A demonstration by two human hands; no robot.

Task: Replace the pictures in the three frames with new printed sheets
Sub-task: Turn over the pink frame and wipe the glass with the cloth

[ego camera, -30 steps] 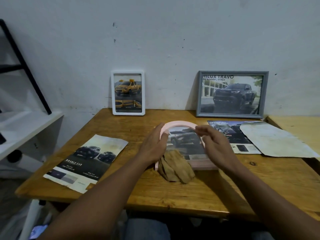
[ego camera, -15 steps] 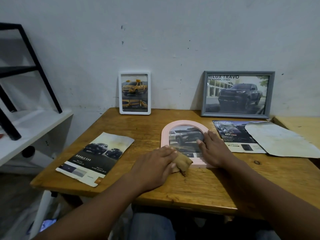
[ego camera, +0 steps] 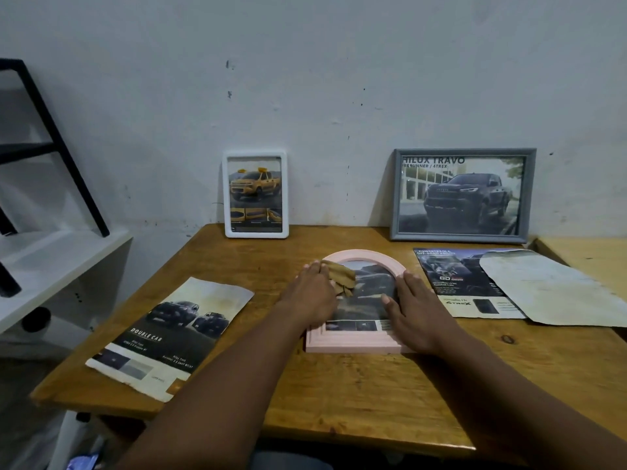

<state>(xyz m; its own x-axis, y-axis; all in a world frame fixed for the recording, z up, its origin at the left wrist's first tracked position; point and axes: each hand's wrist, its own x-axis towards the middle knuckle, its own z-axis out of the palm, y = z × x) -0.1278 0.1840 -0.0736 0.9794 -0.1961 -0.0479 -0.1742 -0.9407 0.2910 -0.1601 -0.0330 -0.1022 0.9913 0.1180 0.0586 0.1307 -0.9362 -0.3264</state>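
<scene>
Pink arched frame (ego camera: 357,344) is pressed flat on the desk (ego camera: 339,401) by the straight-fingered right grip (ego camera: 414,312); brown cloth (ego camera: 342,277) is pressed onto its glass by the straight-fingered left grip (ego camera: 314,293).

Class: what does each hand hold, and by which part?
Nothing gripped: left hand presses brown cloth onto pink frame; right hand lies flat on its right side.

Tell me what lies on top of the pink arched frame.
A crumpled brown cloth pressed by the left hand, and the flat right hand. They cover parts of the car picture.
</scene>
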